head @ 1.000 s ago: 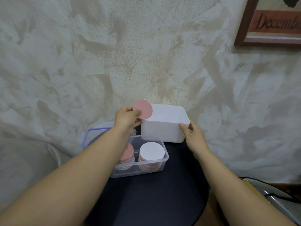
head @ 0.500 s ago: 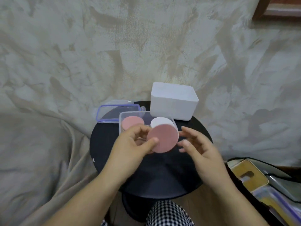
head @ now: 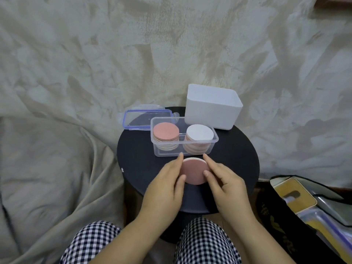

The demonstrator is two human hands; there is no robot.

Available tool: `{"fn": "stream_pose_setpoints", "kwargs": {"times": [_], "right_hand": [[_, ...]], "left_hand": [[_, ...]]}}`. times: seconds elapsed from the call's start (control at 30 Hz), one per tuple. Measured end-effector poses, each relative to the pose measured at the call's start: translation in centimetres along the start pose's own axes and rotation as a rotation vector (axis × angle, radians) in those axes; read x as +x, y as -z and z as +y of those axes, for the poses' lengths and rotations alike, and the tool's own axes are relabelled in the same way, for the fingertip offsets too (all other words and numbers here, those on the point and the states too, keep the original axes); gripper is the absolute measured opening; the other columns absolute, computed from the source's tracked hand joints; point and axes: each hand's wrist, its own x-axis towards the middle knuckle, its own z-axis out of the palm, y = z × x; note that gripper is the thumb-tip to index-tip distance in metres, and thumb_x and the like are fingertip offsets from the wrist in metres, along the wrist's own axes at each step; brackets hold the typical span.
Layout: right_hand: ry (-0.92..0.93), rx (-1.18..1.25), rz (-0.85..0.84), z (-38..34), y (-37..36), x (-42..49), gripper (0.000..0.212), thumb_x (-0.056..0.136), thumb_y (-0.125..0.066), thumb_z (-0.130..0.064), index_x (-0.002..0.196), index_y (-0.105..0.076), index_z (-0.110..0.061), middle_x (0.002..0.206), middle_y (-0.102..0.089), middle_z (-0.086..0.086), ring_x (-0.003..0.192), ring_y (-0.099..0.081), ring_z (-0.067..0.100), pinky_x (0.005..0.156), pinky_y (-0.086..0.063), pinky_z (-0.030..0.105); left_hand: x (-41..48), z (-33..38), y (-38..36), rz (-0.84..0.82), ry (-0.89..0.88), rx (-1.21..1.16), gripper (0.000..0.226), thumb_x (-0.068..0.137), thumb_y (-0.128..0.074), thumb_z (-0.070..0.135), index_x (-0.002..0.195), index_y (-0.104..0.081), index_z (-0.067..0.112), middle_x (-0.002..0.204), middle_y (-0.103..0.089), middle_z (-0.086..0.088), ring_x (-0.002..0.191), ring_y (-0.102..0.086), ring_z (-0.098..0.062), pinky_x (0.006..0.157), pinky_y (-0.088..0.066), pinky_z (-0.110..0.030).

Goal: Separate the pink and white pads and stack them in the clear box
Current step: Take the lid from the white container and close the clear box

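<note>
1. Counter [head: 238,159]: round, black and matt. It carries the clear box [head: 158,149], taken here as the landmark for all places.
2. Wall [head: 171,44]: behind the clear box, mottled grey and tan plaster.
3. White box [head: 211,107]: opaque, behind the clear box and to its right, just beside it.
4. Lid [head: 146,117]: clear with a blue rim, lying flat behind the clear box and to its left.
5. Pink stack [head: 166,132]: in the left half of the clear box, pink face up.
6. White-topped stack [head: 199,132]: in the right half of the clear box, with pinkish layers below the top.
7. Held pad [head: 194,171]: in front of the clear box, near its front wall, over the counter. The pink face is up, and a white edge shows along its far side.
8. Left grip [head: 167,180]: pinching the held pad's left edge between finger and thumb.
9. Right grip [head: 224,180]: pinching the held pad's right edge in the same way.
10. Cloth [head: 47,149]: pale and creased, well to the left of the clear box.
11. Bag [head: 304,206]: dark, to the right of and nearer than the clear box, cut off by the picture's edge. Its contents are hard to make out.
12. Hard to tell: whether the held pad touches the counter, and how many layers each stack has.
13. Change: half a second ago the left grip alone held the pad, which overlapped the clear box's front wall, and the right grip hung released beside it. Both now grasp it.
</note>
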Motion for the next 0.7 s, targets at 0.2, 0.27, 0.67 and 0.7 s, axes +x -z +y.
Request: {"fn": "stream_pose_setpoints", "kwargs": {"times": [0.2, 0.27, 0.67, 0.7], "right_hand": [[0.108, -0.048, 0.048, -0.3, -0.6, -1.1, 0.044, 0.089, -0.051, -0.011, 0.133, -0.046, -0.017, 0.107, -0.061, -0.013, 0.101, -0.055, -0.008, 0.087, -0.037, 0.003], [0.126, -0.033, 0.079, -0.5, -0.4, -1.0, 0.043, 0.088, -0.054, -0.007, 0.13, -0.05, -0.016, 0.106, -0.063, -0.012, 0.101, -0.056, -0.007, 0.088, -0.039, 0.005], [0.102, -0.001, 0.214, -1.2, -1.0, -1.6, 0.033, 0.081, -0.061, -0.007, 0.111, -0.063, -0.019, 0.107, -0.059, -0.022, 0.103, -0.056, -0.011, 0.09, -0.043, 0.008], [0.109, -0.004, 0.216, -1.2, -1.0, -1.6, 0.033, 0.081, -0.061, -0.007, 0.111, -0.062, -0.019, 0.107, -0.058, -0.022, 0.104, -0.055, -0.012, 0.091, -0.041, 0.006]], "left_hand": [[-0.9, 0.2, -0.3, 0.093, -0.023, -0.032, 0.054, 0.089, -0.031, 0.04, 0.137, -0.043, 0.018, 0.129, -0.052, 0.004, 0.116, -0.042, 0.006, 0.096, -0.026, 0.0], [-0.9, -0.1, 0.0, 0.263, -0.037, -0.091, 0.033, 0.089, -0.051, 0.026, 0.12, -0.062, 0.018, 0.108, -0.064, 0.01, 0.102, -0.054, 0.008, 0.089, -0.035, -0.002], [-1.6, -0.4, -0.1, 0.426, 0.002, -0.165, 0.019, 0.079, -0.068, 0.01, 0.096, -0.073, 0.016, 0.093, -0.067, 0.017, 0.09, -0.062, 0.008, 0.083, -0.043, -0.005], [-1.6, -0.3, -0.1, 0.433, 0.001, -0.173, 0.018, 0.079, -0.069, 0.01, 0.096, -0.074, 0.016, 0.092, -0.068, 0.015, 0.089, -0.062, 0.007, 0.082, -0.044, -0.006]]}}
